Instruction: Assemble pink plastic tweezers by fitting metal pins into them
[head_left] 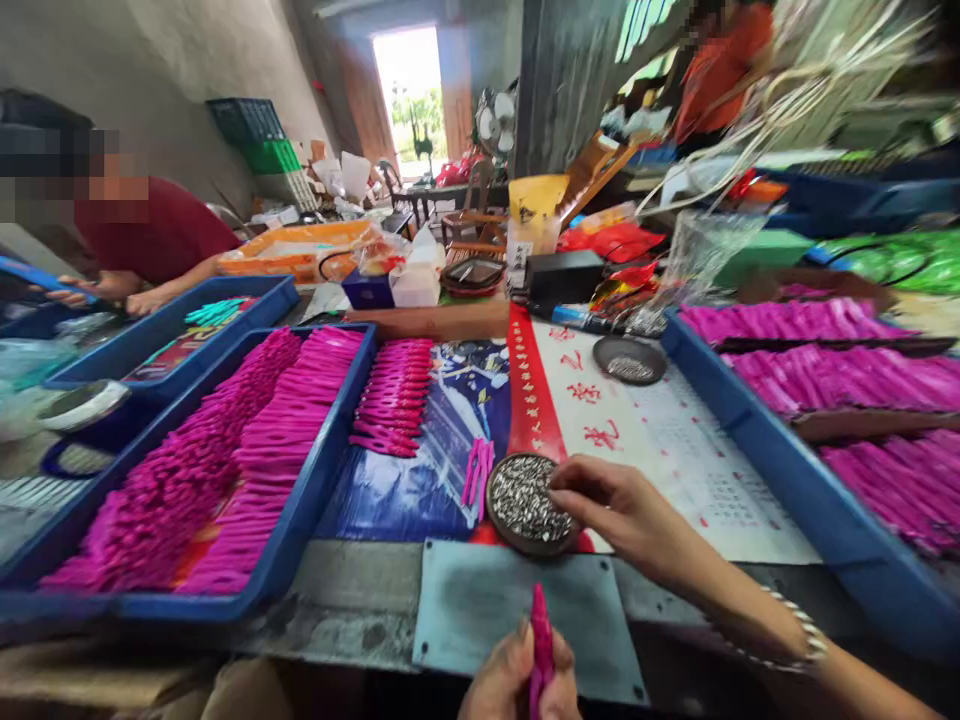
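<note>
From the head camera, the left hand (pixel 517 680) has its fingers clamped on a pink clip (pixel 540 640) held upright at the near edge of the surface (pixel 360 590). The right hand (pixel 622 510) pinches, fingers together, at the dish of small metal springs (pixel 525 505). Best lift one spring only, and keep the clip steady.

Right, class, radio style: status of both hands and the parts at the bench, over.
Left hand grips pink plastic piece upright. Right hand fingertips in round dish of small metal parts. Loose pink pieces beside dish, nothing blocking.
</note>
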